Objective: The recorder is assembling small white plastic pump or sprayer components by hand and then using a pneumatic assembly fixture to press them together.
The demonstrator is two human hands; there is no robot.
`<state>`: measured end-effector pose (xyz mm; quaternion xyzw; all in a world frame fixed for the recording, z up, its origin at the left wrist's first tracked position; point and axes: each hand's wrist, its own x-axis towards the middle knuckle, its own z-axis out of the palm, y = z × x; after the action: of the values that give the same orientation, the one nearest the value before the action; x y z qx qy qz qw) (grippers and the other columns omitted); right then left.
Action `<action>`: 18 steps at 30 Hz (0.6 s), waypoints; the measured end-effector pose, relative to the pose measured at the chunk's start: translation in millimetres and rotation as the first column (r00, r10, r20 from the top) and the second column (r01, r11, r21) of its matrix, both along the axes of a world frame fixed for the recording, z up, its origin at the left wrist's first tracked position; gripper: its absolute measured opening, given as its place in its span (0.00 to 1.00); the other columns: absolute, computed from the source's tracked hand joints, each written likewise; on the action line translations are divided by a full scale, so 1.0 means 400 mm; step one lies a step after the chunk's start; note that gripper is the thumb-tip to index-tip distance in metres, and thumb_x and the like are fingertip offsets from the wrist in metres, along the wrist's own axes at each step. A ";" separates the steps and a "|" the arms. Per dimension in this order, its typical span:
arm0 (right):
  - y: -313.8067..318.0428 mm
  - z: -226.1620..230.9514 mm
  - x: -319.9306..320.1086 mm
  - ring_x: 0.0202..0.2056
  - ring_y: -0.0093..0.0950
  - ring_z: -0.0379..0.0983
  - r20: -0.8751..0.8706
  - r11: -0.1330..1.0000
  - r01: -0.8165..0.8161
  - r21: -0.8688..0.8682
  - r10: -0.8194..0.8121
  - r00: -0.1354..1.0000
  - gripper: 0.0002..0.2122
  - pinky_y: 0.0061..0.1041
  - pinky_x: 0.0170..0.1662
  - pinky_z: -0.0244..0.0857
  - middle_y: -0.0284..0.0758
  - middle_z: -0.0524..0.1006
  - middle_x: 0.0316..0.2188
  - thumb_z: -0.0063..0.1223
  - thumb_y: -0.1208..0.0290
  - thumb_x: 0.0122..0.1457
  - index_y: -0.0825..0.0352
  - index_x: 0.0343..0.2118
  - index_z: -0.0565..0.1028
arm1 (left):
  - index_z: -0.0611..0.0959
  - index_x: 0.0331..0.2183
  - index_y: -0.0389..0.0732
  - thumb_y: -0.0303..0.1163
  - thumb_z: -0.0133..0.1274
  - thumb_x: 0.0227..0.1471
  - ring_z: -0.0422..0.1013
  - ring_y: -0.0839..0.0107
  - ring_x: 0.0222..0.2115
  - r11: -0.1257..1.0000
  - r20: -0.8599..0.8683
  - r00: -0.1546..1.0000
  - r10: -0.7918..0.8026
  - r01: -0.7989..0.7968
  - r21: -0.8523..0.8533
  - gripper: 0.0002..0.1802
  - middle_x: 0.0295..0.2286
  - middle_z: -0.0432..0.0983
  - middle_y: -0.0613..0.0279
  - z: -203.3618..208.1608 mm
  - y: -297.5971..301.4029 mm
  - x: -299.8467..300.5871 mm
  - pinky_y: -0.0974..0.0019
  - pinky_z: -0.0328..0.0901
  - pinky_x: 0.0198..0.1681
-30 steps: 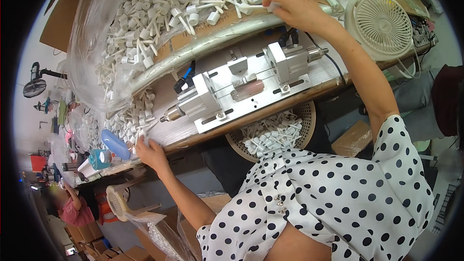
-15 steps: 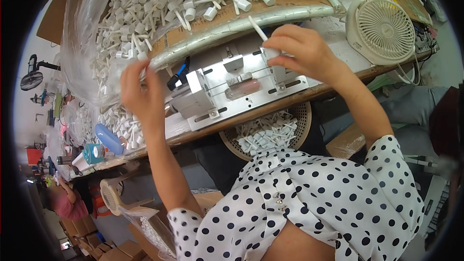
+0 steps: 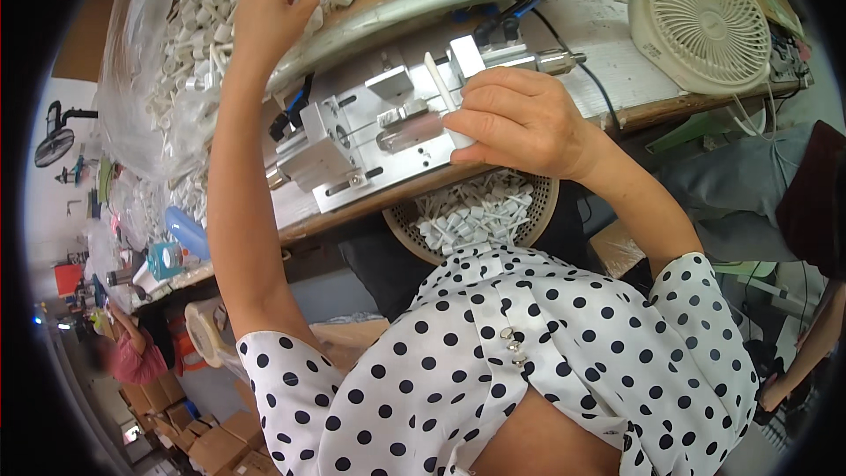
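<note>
My right hand (image 3: 520, 123) is closed around a white stemmed cap (image 3: 440, 79), its thin stem pointing up and away. That hand is above the right part of a metal fixture (image 3: 330, 181), which has upright blocks and a pinkish clear cylinder (image 3: 416, 133) at its middle. At the far left, my left hand (image 3: 271, 18) reaches into a pile of similar white stemmed caps (image 3: 189, 31). Its thumb and forefinger are apart beside a few caps, and I see nothing gripped between them.
A rolled clear plastic edge (image 3: 441, 7) borders the pile. To the right stands a white fan (image 3: 705, 26). Below the bench edge, a round basket (image 3: 548, 211) holds more white caps. A blue curved object (image 3: 187, 231) lies at the left; other people are at both sides.
My left hand has moved up and away into the pile. My right hand has come down nearer the fixture's middle, still holding the stemmed cap. The whole view has shifted a little.
</note>
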<state>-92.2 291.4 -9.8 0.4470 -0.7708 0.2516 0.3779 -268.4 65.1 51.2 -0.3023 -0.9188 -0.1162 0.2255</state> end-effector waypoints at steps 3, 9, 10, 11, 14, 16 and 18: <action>-0.036 -0.023 0.000 0.29 0.30 0.67 0.067 0.999 -0.047 -0.020 0.049 0.997 0.14 0.25 0.31 0.65 0.32 0.67 0.22 0.60 0.68 0.33 0.67 0.24 0.69 | 0.77 0.30 0.35 0.38 0.54 0.43 0.68 0.77 0.20 0.905 0.390 0.918 -0.071 -0.105 0.413 0.15 0.21 0.71 0.65 0.010 -0.029 0.056 0.74 0.61 0.24; -0.094 -0.066 -0.049 0.30 0.29 0.67 0.135 0.990 -0.087 0.109 0.072 0.988 0.13 0.26 0.35 0.63 0.32 0.68 0.23 0.59 0.68 0.33 0.66 0.21 0.67 | 0.72 0.37 0.34 0.29 0.50 0.48 0.70 0.75 0.21 0.502 0.603 0.687 -0.405 -0.384 0.775 0.13 0.26 0.70 0.60 -0.033 -0.053 0.242 0.79 0.62 0.19; -0.097 -0.071 -0.056 0.30 0.29 0.67 0.156 0.984 -0.078 0.158 0.053 0.986 0.13 0.26 0.34 0.63 0.32 0.68 0.23 0.59 0.68 0.34 0.65 0.21 0.67 | 0.71 0.37 0.33 0.27 0.49 0.49 0.70 0.74 0.21 0.467 0.601 0.670 -0.435 -0.403 0.787 0.13 0.26 0.70 0.59 -0.046 -0.048 0.266 0.78 0.63 0.19; -0.099 -0.070 -0.058 0.29 0.29 0.67 0.149 0.982 -0.068 0.176 0.042 0.988 0.12 0.26 0.34 0.62 0.32 0.68 0.22 0.58 0.68 0.35 0.65 0.20 0.67 | 0.71 0.38 0.33 0.27 0.48 0.49 0.70 0.73 0.21 0.437 0.580 0.656 -0.484 -0.393 0.809 0.12 0.27 0.70 0.59 -0.061 -0.044 0.285 0.77 0.64 0.19; -0.107 -0.055 -0.057 0.28 0.29 0.68 0.161 0.973 -0.053 0.226 0.017 0.987 0.12 0.26 0.34 0.62 0.31 0.68 0.20 0.58 0.68 0.35 0.64 0.20 0.67 | 0.71 0.38 0.33 0.25 0.47 0.49 0.71 0.69 0.24 0.356 0.502 0.623 -0.600 -0.354 0.865 0.12 0.30 0.70 0.56 -0.088 -0.040 0.326 0.73 0.68 0.22; -0.118 -0.043 -0.056 0.27 0.28 0.68 0.174 0.969 -0.048 0.244 0.005 0.985 0.12 0.25 0.34 0.62 0.30 0.68 0.19 0.58 0.68 0.35 0.64 0.20 0.67 | 0.70 0.38 0.33 0.25 0.45 0.51 0.72 0.68 0.26 0.324 0.481 0.620 -0.620 -0.357 0.876 0.11 0.31 0.71 0.54 -0.091 -0.040 0.349 0.72 0.69 0.23; -0.127 -0.036 -0.058 0.29 0.28 0.69 0.231 0.946 -0.065 0.317 -0.010 0.973 0.12 0.26 0.34 0.62 0.31 0.69 0.21 0.59 0.66 0.36 0.64 0.22 0.69 | 0.71 0.38 0.32 0.24 0.44 0.52 0.72 0.67 0.27 0.281 0.446 0.624 -0.642 -0.349 0.894 0.10 0.31 0.71 0.53 -0.104 -0.049 0.364 0.71 0.70 0.25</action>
<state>-115.6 240.5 -24.2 0.4815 -0.8336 0.1772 0.2046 -122.7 45.6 9.5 -0.1228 -0.6197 -0.7723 -0.0668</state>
